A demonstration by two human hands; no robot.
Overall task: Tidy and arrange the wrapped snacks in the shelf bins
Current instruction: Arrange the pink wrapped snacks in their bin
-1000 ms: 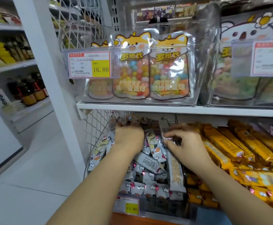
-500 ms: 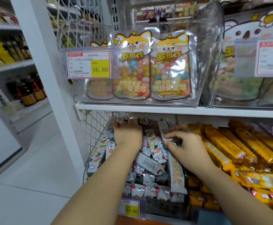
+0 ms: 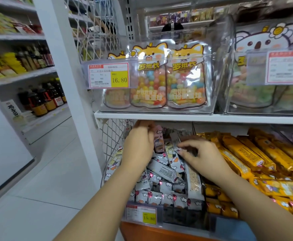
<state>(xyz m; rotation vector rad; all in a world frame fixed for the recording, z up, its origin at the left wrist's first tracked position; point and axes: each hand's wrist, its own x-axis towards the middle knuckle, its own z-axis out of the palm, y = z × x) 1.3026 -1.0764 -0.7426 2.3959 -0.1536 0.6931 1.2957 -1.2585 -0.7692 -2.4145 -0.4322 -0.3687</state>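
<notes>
The left hand (image 3: 138, 145) has reached deeper toward the back edge of the bin (image 3: 185, 218). Grey wrapped snacks (image 3: 161, 173) fill it from its front edge. The right hand (image 3: 201, 159) pinches one grey bar (image 3: 174, 139); farther back, the left hand seems curled round a pink packet (image 3: 158, 140).

Left hand (image 3: 138, 146): fingertips concealed behind its own back under the shelf board (image 3: 212, 118) edge, grasp undeterminable; right hand (image 3: 205, 159) covers part of the grey wrapped snack (image 3: 174, 139) it pinches; yellow bars (image 3: 257, 153) and koala-bin price label (image 3: 286, 66) cut by the right picture edge; lower tag (image 3: 141, 213) small print illegible.
</notes>
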